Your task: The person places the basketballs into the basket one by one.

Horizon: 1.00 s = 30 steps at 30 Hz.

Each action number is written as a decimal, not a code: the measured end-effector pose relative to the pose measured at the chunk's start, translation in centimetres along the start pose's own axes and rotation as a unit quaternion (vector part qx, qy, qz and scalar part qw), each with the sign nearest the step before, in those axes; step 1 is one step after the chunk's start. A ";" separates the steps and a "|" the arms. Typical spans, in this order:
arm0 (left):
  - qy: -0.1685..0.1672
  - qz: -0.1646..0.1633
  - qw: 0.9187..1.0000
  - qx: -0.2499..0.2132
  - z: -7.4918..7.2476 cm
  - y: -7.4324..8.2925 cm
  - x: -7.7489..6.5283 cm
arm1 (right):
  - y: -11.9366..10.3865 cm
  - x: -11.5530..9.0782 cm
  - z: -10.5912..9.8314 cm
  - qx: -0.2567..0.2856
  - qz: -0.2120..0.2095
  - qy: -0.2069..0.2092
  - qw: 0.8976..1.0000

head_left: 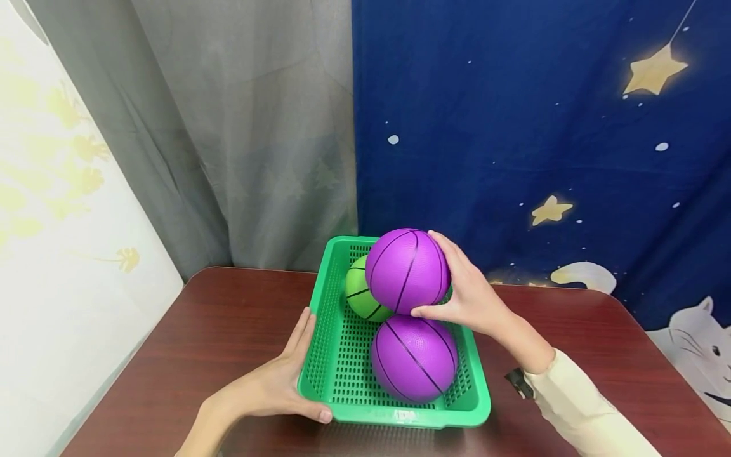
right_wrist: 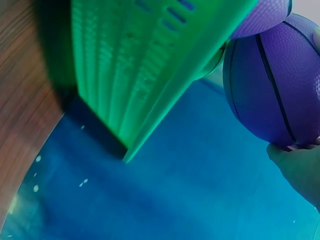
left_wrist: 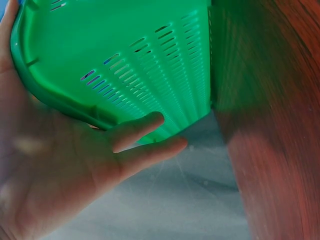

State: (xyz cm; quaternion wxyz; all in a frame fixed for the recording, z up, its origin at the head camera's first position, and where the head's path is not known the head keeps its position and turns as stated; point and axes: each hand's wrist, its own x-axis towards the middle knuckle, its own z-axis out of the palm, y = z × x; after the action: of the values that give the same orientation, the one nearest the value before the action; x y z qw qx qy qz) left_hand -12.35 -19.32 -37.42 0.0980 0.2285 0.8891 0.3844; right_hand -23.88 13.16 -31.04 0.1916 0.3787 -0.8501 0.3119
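Observation:
A green plastic basket with slotted walls stands on the table. Above its far right part, my right hand grips a purple ball with black lines, thumb below and fingers along the right side. The right wrist view has this held purple ball beyond the basket's rim. Inside the basket lie a second purple ball, nearer me, and a green ball, partly hidden behind the held one. My left hand rests at the basket's near left corner, its fingers extended along the outer wall.
The basket sits on a reddish-brown wooden table, close to its back edge. Behind hang a grey curtain and a blue curtain with stars. A white patterned surface borders the table's left side.

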 end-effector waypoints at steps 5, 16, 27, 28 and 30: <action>0.004 -0.001 1.000 0.002 0.0 0.0 0.0 | -0.8 0.7 0.8 0.003 -0.014 -0.022 1.000; 0.001 -0.002 1.000 -0.009 0.0 0.0 0.1 | -1.6 1.3 1.7 -0.006 -0.058 -0.049 0.997; 0.010 0.004 1.000 -0.003 0.1 -0.2 0.0 | -2.2 1.2 2.1 -0.016 -0.087 -0.071 0.994; 0.010 0.006 1.000 -0.003 0.1 -0.2 0.0 | -2.2 1.2 2.2 -0.016 -0.091 -0.073 0.993; 0.011 0.010 1.000 -0.005 0.0 -0.3 0.1 | -2.3 1.3 2.3 -0.019 -0.098 -0.077 0.992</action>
State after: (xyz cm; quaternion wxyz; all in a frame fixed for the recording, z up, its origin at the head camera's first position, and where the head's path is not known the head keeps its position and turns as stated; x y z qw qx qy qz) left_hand -12.50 -19.45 -37.66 0.0854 0.2325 0.8859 0.3922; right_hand -23.14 9.68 -31.11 0.1619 0.4795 -0.8268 0.2454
